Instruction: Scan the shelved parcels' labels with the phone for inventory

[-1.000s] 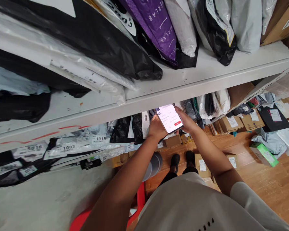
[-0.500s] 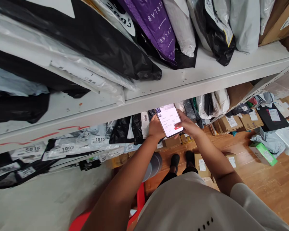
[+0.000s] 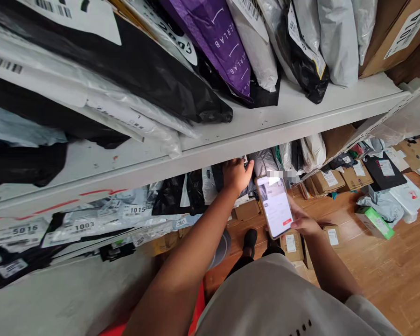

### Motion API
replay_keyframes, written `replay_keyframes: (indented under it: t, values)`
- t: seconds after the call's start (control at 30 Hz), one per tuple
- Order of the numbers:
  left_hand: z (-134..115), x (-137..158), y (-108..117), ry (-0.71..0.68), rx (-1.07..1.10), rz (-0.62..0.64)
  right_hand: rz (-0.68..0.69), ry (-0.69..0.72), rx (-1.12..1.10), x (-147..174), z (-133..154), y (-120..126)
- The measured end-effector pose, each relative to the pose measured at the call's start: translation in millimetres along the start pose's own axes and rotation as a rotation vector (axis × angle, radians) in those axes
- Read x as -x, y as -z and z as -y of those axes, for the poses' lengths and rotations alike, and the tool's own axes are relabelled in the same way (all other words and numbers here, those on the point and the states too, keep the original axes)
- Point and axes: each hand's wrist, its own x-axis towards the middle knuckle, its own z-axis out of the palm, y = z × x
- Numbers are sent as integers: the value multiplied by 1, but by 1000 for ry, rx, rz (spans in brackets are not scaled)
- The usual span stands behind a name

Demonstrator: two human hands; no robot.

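— Where's the rectangular lit-screen smartphone (image 3: pixel 275 206)?
— In the right hand (image 3: pixel 303 223), below the long grey metal shelf board (image 3: pixel 301 114) and right of the left hand (image 3: pixel 236 174), which reaches under that board among the soft plastic parcel bags (image 3: pixel 182 191).
— And above?
— The purple plastic mailer bag (image 3: pixel 220 39) leans on the board. Taped cardboard boxes (image 3: pixel 331 181) sit on the wooden plank floor (image 3: pixel 388 261), further right.

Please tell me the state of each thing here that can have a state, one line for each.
phone: screen lit, held in right hand
left hand: open, reaching among lower-shelf parcels
purple mailer: sealed, leaning on upper shelf
cardboard boxes: closed, labelled, on the floor
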Motion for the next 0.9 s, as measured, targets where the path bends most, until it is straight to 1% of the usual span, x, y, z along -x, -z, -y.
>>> replay_keyframes:
  t: [0.1, 0.13, 0.17, 0.2, 0.23, 0.33, 0.37, 0.4, 0.43, 0.53, 0.7, 0.8, 0.9]
  values:
    - [-40, -12, 1, 237, -18, 67, -119, 36, -29, 32, -5, 7]
    - [-51, -17, 1, 281, -22, 65, -162, 44, -25, 40, -6, 8]
    - [-59, -22, 1, 282, -29, 55, -206, 43, -16, 46, -6, 8]
    - [-65, -27, 1, 243, -49, 49, -253, 40, -6, 51, -5, 9]
    - [-67, -32, 2, 156, -89, 57, -299, 38, 4, 55, -4, 9]
    - [-64, -44, 5, -238, -235, 165, -370, 54, 16, 62, -1, 9]
    - [-61, -46, 6, -342, -269, 197, -382, 70, 16, 63, -1, 10]
    - [-58, -47, 6, -412, -293, 218, -392, 90, 14, 64, 0, 10]
    - [-56, -46, 6, -447, -309, 227, -400, 106, 11, 64, 1, 11]
    - [-57, -41, 3, -467, -353, 213, -408, 123, -3, 61, 2, 14]
    - [-75, -46, -6, -492, -408, 252, -347, 155, -32, 45, 1, 25]
    - [-79, -54, -13, -469, -415, 283, -314, 157, -24, 29, 3, 32]
    - [-72, -60, -22, -407, -385, 295, -275, 151, -34, 11, 9, 38]
